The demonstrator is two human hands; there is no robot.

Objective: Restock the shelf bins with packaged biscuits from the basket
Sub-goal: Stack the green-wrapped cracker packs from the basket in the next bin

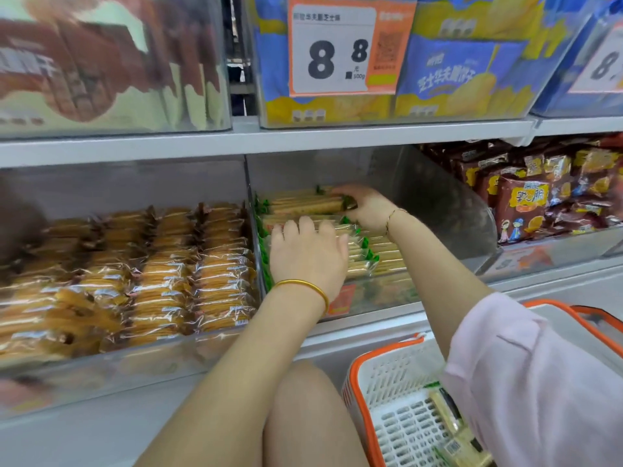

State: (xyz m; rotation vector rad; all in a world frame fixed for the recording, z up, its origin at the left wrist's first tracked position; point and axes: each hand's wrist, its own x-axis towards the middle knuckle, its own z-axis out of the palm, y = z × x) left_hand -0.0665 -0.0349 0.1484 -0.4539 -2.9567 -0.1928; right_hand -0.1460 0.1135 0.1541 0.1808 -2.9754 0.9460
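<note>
Filling the clear bin point(435, 200), the biscuit packs point(381, 257) lie in rows under both hands. The right hand point(369, 208) curls its fingers round the end of a back pack point(310, 205), just beyond the left fingertips. The left hand point(308, 256) presses flat, fingers nearly straight, on nearer packs. The basket point(387, 372) sits well behind both hands.

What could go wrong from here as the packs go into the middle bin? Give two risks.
1. The left hand presses down on the packs in the bin. Too much weight may crack the biscuits.
2. The right hand pinches the top packs by one end only. They might slip, or the uneven pile below could slide out of line.
</note>
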